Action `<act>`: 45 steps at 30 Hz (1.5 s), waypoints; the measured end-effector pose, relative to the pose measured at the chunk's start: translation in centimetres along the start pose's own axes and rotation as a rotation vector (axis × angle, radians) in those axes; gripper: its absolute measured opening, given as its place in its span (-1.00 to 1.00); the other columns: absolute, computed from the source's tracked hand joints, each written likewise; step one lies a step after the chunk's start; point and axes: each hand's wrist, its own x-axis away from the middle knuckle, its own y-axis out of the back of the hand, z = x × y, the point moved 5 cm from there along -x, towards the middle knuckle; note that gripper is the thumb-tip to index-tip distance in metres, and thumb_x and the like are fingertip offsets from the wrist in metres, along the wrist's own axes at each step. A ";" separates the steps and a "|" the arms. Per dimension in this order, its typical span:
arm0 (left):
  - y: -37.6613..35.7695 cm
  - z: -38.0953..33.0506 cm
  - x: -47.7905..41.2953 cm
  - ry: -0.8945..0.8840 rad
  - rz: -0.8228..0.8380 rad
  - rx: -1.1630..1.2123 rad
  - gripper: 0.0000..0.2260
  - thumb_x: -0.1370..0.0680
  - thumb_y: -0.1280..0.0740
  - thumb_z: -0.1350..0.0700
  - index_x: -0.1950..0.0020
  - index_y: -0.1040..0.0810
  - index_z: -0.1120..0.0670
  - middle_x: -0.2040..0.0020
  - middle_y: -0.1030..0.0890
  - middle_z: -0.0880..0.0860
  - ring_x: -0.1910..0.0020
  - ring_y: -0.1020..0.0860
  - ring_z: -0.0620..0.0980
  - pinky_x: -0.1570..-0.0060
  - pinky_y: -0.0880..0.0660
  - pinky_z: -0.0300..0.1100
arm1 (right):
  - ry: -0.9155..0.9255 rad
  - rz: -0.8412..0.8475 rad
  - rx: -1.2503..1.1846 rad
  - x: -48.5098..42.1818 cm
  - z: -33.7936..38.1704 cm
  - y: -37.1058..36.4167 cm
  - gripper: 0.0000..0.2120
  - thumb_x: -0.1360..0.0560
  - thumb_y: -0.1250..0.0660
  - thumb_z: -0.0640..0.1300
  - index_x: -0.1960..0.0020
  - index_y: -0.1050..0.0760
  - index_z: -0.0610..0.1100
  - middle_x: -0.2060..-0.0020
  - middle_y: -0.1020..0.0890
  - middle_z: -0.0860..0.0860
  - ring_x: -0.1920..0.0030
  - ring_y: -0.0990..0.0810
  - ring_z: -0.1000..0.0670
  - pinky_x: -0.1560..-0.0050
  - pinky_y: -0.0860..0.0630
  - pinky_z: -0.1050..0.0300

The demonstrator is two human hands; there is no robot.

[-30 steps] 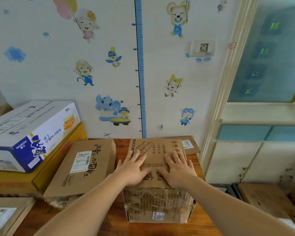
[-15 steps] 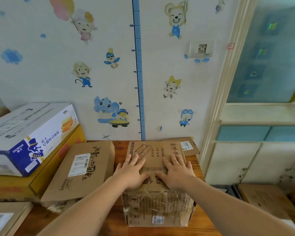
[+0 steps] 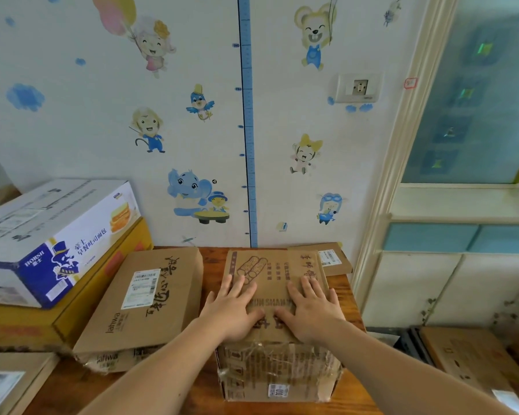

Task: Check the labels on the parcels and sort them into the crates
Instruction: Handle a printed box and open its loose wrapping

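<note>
With both hands, left hand (image 3: 232, 310) and right hand (image 3: 312, 310), pressed flat, fingers spread, on the taped box (image 3: 277, 324) right of the labelled parcel (image 3: 146, 298), label-checking seems underway; turning it probably comes next.

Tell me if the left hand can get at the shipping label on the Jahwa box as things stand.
Probably yes. The left hand lies flat on the taped box, right beside the Jahwa box, whose shipping label faces up with nothing covering it.
</note>
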 end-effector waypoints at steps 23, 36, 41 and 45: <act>-1.1 0.9 0.4 0.051 -0.153 0.598 -0.30 -0.59 -0.09 -0.30 -0.62 0.10 -0.07 -0.60 0.23 -0.09 -0.57 -0.08 -0.02 -0.44 -0.18 -0.13 | -0.110 -0.087 -0.491 2.6 -1.3 7.4 -0.30 -0.55 -0.28 0.08 -0.57 -0.01 0.11 -0.02 -0.56 0.05 0.13 -0.61 0.03 0.22 -0.55 0.13; -0.6 0.4 0.6 0.088 -0.061 0.434 -0.47 -0.69 0.06 -0.12 -0.61 0.17 -0.03 -0.61 0.18 0.08 -0.58 0.20 0.12 -0.54 0.18 0.03 | -0.011 -0.100 -0.637 2.0 0.4 6.0 -0.65 -0.58 -0.11 0.08 -0.31 -0.42 0.03 -0.02 -0.59 0.04 0.03 -0.57 0.00 0.04 -0.54 0.07; 1.1 -1.3 0.7 0.008 -0.160 0.591 -0.46 -0.67 0.01 -0.16 -0.60 0.15 -0.12 -0.62 0.12 -0.01 -0.59 0.12 0.03 -0.54 0.11 0.03 | 0.036 -0.088 -0.721 1.9 0.8 5.7 -0.59 -0.62 -0.01 -0.14 -0.37 -0.43 0.08 -0.16 -0.52 -0.04 -0.07 -0.49 -0.08 -0.05 -0.49 -0.03; 2.1 -2.3 0.8 -0.027 -0.207 0.643 -0.40 -0.64 -0.04 -0.23 -0.61 0.13 -0.12 -0.62 0.11 0.00 -0.59 0.12 0.04 -0.54 0.09 0.08 | 0.095 -0.075 -0.671 2.9 0.9 5.9 -0.66 -0.66 -0.01 -0.15 -0.33 -0.45 -0.01 -0.08 -0.50 0.00 0.01 -0.48 0.03 -0.01 -0.45 0.11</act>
